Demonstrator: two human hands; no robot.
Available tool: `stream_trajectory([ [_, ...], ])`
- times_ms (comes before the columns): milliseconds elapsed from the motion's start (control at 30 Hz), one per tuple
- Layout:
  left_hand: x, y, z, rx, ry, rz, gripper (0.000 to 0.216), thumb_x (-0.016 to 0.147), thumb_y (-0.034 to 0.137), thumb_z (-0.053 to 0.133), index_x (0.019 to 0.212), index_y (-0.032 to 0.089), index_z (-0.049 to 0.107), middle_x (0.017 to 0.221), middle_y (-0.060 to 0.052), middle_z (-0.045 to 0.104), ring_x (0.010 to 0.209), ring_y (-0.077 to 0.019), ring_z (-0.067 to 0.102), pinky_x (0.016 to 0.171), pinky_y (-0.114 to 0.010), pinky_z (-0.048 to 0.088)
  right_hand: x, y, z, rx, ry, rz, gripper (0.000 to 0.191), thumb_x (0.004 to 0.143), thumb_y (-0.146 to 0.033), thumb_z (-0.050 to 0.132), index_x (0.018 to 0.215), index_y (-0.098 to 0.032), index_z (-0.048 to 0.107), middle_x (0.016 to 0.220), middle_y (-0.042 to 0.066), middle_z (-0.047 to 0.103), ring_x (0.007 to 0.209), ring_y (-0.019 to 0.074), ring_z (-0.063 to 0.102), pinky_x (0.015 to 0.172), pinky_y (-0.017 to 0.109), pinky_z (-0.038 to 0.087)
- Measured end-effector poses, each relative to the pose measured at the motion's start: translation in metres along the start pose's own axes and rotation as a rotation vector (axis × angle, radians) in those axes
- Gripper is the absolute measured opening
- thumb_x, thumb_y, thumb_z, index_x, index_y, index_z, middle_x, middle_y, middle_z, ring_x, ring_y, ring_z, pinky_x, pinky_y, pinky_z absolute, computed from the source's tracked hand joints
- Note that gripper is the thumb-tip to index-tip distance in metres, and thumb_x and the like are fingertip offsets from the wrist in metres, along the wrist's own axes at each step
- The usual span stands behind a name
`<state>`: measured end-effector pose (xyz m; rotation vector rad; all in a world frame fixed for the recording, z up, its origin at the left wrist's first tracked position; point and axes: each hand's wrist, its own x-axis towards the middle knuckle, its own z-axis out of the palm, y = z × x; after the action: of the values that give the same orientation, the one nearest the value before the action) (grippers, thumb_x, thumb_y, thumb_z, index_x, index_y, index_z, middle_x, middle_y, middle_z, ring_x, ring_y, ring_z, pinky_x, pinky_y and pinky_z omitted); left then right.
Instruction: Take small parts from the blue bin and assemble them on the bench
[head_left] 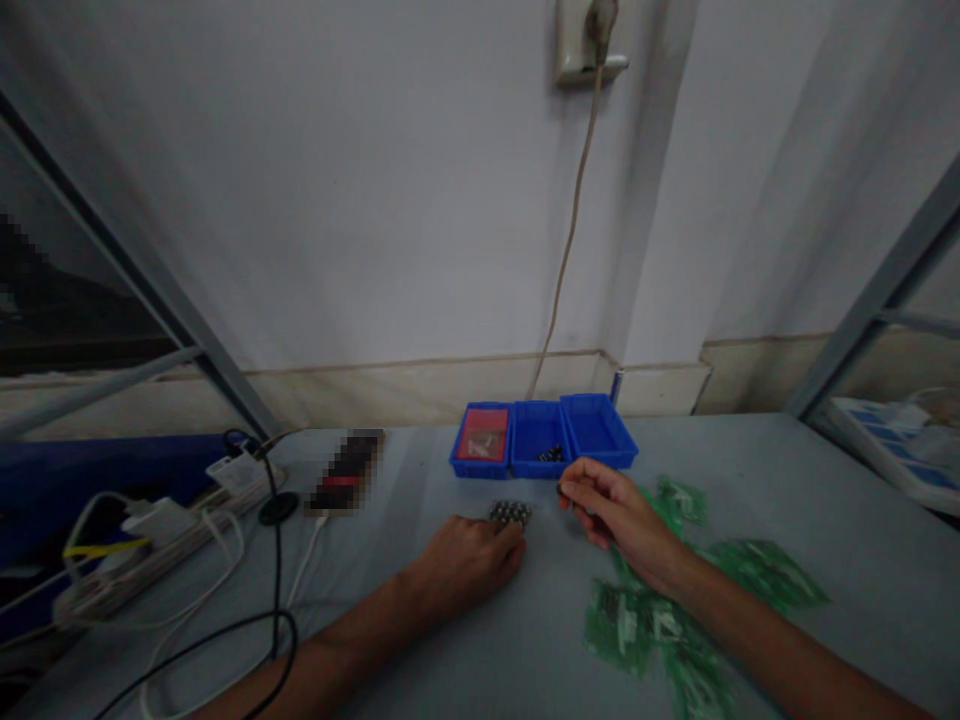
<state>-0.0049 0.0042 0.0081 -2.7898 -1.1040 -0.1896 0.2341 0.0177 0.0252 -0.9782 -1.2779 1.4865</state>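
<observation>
Pieces of shiny metal lie in a tight cluster on the grey table, and the person's left hand rests right up against their near edge. From where I stand its fingers are curled, and I can't tell whether they grip one of the pieces or merely touch them. The right hand hangs a little to the right of the cluster, thumb and forefinger pinched on a small dark piece, the other fingers loosely bent below.

Behind the hands three blue bins stand side by side: the left bin carries a red sheet with a clear little bag on it, the middle bin has a few metal bits in its near right corner, and the right bin sits slightly askew. Green packets lie on both sides of the right forearm. Over on the left there's a blurred oblong thing with a white cable at its near end, a crowded power strip, and a black cable looping over the left forearm
</observation>
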Motion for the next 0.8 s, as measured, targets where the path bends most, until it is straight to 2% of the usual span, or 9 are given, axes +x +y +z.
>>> stream_trajectory([
  [300, -0.001, -0.004, 0.005, -0.022, 0.024, 0.015, 0.02, 0.106, 0.021, 0.042, 0.093, 0.018, 0.057, 0.074, -0.002, 0.067, 0.061, -0.0167, 0.068, 0.056, -0.024, 0.05, 0.002, 0.005, -0.004, 0.103, 0.009, 0.018, 0.037, 0.089, -0.054, 0.073, 0.083, -0.019, 0.06, 0.071, -0.003, 0.057, 0.047, 0.0061, 0.04, 0.037, 0.018, 0.024],
  [567, 0.0, -0.004, 0.005, -0.009, 0.007, 0.013, 0.015, 0.104, 0.017, 0.045, 0.096, 0.017, 0.058, 0.078, -0.003, 0.069, 0.066, -0.0174, 0.07, 0.061, -0.024, 0.053, 0.005, 0.008, -0.005, 0.219, 0.067, 0.044, 0.04, 0.085, -0.055, 0.079, 0.081, -0.019, 0.06, 0.07, -0.004, 0.054, 0.048, 0.0056, 0.037, 0.038, 0.018, 0.022],
  [800, 0.001, -0.001, 0.005, -0.001, -0.021, -0.015, 0.014, 0.104, 0.024, 0.048, 0.098, 0.017, 0.058, 0.08, -0.004, 0.07, 0.068, -0.0213, 0.072, 0.061, -0.029, 0.056, 0.004, -0.003, -0.004, 0.235, 0.115, 0.014, 0.037, 0.077, -0.051, 0.085, 0.091, -0.022, 0.066, 0.085, 0.0, 0.065, 0.058, 0.0093, 0.047, 0.04, 0.018, 0.03],
])
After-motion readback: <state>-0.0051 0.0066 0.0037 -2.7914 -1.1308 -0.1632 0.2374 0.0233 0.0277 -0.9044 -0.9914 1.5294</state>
